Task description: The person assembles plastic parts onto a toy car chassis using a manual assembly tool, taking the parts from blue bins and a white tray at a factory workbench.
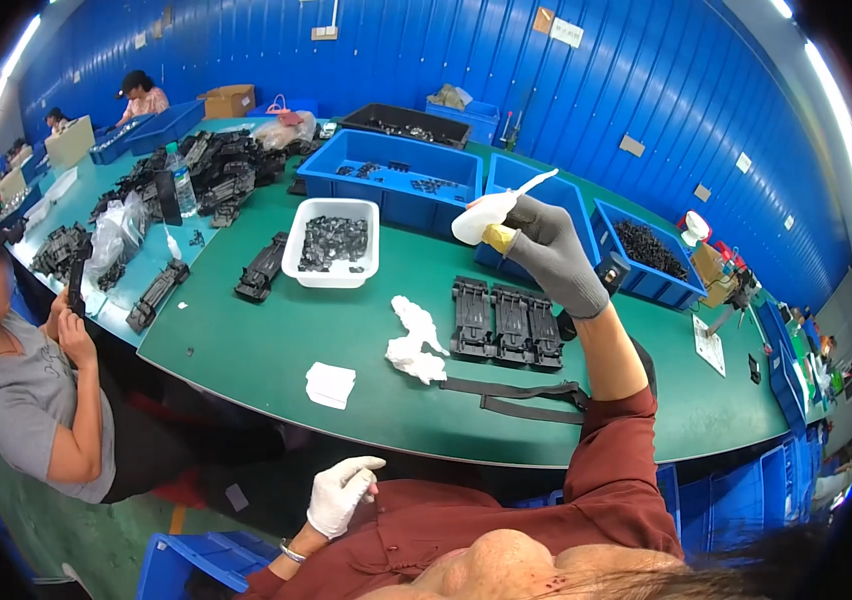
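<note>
- Head view, far left: a co-worker point(46, 410) in a grey shirt, both hands raised around a black part point(77, 283).
- Next along, a big heap of black plastic parts point(211, 160), with a clear bottle point(184, 190) standing upright among them and a clear plastic bag point(118, 235) nearer the front.
- Onto the green table point(236, 335): one long black housing point(262, 267) lies just beside a white tray point(330, 281) of small dark pieces; a white folded sheet point(330, 385) sits nearer the edge.
- Down below that edge, the left hand point(341, 497), in a white glove, loosely half-open before the body, nothing visible in it!
- Centre now, a crumpled white cloth point(414, 345) touches the end of a black strap point(516, 392).
- And here's the action: a white squeeze bottle point(479, 222), in the air above the table, long nozzle slanting up and rightward, gripped by the grey-gloved right hand point(556, 255) (a yellow patch shows at a fingertip).
- Beneath it, three black trays point(512, 322) lie side by side.
- Farther right, a blue bin point(661, 283) holds a pile of black pieces.
</note>
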Demonstrator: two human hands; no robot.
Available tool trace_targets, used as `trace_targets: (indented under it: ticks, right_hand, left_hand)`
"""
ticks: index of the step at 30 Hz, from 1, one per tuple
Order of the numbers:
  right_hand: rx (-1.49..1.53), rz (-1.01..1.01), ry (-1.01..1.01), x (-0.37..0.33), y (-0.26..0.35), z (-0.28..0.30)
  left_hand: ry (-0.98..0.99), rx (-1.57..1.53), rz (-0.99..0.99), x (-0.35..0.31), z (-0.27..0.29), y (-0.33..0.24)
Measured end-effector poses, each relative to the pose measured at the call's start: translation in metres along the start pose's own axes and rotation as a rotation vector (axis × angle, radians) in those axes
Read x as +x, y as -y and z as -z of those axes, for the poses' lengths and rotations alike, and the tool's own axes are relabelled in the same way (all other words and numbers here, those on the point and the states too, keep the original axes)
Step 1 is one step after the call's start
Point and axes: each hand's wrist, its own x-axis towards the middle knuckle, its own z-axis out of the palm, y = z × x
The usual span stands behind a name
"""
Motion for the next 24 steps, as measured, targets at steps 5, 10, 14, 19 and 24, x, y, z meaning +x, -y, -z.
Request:
trace_targets:
  ticks: [5,10,14,19,24]
  right_hand:
    - [-0.254,-0.007,-0.092,-0.003,0.043,0.004]
    - [-0.225,0.091,-0.093,-0.001,0.056,0.007]
    - [-0.144,0.067,-0.054,0.002,0.065,0.007]
    - [-0.042,-0.08,0.151,0.009,0.056,-0.012]
    - [-0.187,-0.223,0.41,-0.003,0.035,-0.049]
  left_hand:
    - [-0.013,0.015,-0.032,-0.005,0.002,0.005]
    - [-0.009,-0.026,-0.019,-0.011,-0.001,0.006]
    - [-0.003,-0.035,-0.028,-0.015,-0.001,0.01]
    - [0.014,-0.019,-0.001,-0.015,-0.005,-0.01]
    - [-0.085,-0.076,-0.205,0.012,-0.026,-0.053]
